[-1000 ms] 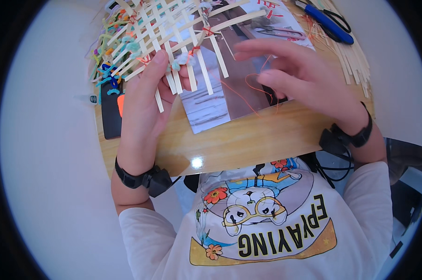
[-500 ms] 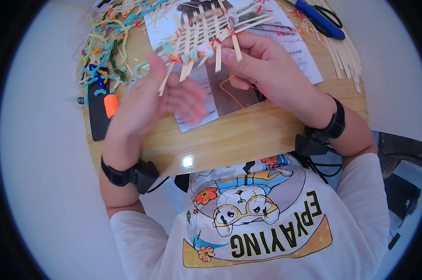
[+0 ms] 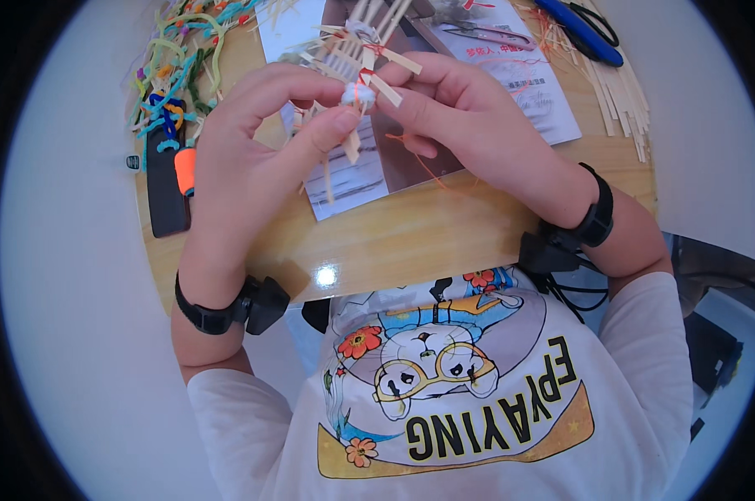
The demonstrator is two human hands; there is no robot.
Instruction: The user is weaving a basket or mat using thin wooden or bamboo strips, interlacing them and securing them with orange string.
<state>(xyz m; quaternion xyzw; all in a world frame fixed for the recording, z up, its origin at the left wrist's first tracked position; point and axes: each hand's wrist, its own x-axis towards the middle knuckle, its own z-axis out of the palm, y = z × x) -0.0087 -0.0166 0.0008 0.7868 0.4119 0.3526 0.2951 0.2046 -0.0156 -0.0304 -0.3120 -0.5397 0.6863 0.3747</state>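
Observation:
A woven piece of pale thin strips (image 3: 337, 60) is held up over the table by both my hands. Red thread ties some of its strip ends, and a fluffy white bit (image 3: 358, 94) sits at its near edge. My left hand (image 3: 265, 125) pinches that edge beside the fluffy bit, thumb toward me. With thumb and fingers my right hand (image 3: 461, 100) grips the strips at the piece's right side. A loose orange thread (image 3: 423, 161) hangs beneath the right hand. Part of the weave is hidden behind my left fingers.
Under my hands lies a printed sheet (image 3: 552, 117) with small pink-handled scissors (image 3: 490, 33) on it. Blue-handled pliers (image 3: 579, 33) and loose strips (image 3: 615, 96) lie at the right. Tangled pipe cleaners (image 3: 198, 63), a black bar (image 3: 165, 192) and an orange cylinder (image 3: 184, 171) are at the left.
My left hand, open and blurred before, has come up to the woven piece and closed on its near edge. The piece has turned in my right hand.

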